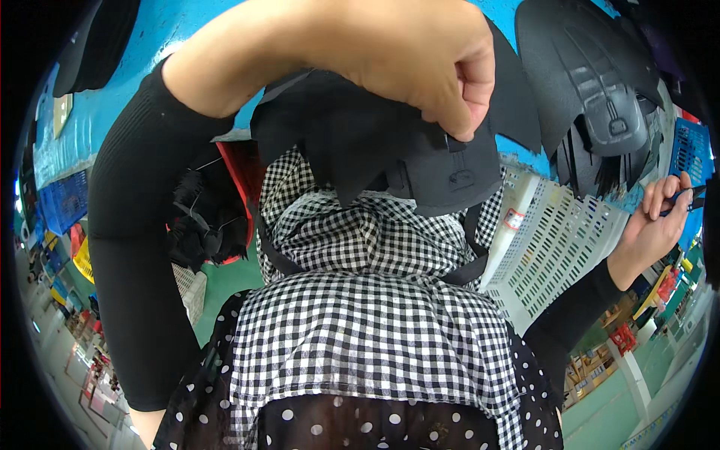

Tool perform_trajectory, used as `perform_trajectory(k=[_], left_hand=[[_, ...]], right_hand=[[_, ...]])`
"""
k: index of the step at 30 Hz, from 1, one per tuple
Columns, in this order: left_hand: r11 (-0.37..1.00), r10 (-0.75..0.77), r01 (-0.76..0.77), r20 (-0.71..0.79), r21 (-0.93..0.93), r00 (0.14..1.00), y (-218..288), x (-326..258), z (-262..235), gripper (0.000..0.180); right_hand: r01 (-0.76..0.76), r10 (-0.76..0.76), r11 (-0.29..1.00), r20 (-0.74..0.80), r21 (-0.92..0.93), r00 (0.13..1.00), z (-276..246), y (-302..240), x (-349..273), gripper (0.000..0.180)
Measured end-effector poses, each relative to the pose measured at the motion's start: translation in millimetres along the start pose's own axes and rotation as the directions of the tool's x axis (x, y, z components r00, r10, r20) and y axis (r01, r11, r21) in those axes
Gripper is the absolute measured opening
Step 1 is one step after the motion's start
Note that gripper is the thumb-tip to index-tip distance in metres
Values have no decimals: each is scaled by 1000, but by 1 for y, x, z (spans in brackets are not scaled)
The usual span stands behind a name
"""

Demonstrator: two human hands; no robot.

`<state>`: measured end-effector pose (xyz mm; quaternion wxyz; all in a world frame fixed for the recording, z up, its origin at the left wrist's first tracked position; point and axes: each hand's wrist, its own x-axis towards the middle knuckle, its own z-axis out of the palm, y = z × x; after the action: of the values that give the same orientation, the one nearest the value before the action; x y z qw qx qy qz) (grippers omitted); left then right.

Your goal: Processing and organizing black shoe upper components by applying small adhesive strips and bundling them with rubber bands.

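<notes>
My left hand [427, 60] reaches across from the left, thumb and fingertips pinched on a black fabric panel [457, 184] by a small slot in it. The panel hangs over the blue table's near edge onto my lap and has a raised outline near its lower end. Out to the right, my right hand [652, 225] is closed around a small dark tool [696, 199] that looks like scissors or snips. Its fingers partly hide the tool, and it is apart from the panel.
Moulded black pieces [611, 112] lie at the right on the blue table [67, 154]. A white slotted crate [559, 244] stands right of my lap, a blue basket [688, 150] beyond. At left, a red bin [241, 176] sits by a heap of black scraps [202, 210].
</notes>
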<state>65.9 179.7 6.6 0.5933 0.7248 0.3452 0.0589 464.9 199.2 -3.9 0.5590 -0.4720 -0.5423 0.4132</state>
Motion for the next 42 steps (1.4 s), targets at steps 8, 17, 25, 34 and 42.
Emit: perform_trajectory(k=[8,17,25,34,42], left_hand=[[986,129,-119,-81,113,988,-19,12,4,12],[824,84,111,-314,556,946,-28,16,20,20],[876,112,26,-256,481,960,-18,-4,4,21],[922,-72,150,-223,357,972,-18,8,3,19],[964,-12,54,-159,259,987,-20,2,-5,15]], right_hand=[[-61,221,933,434,-354,874,83,18,-53,28],[712,-73,670,936,-210,345,138,37,-35,21],[610,-16,757,928,-232,372,141,32,-26,18],[518,249,686,834,-511,493,153,12,-18,20],[653,70,642,878,-403,473,165,33,-18,28]])
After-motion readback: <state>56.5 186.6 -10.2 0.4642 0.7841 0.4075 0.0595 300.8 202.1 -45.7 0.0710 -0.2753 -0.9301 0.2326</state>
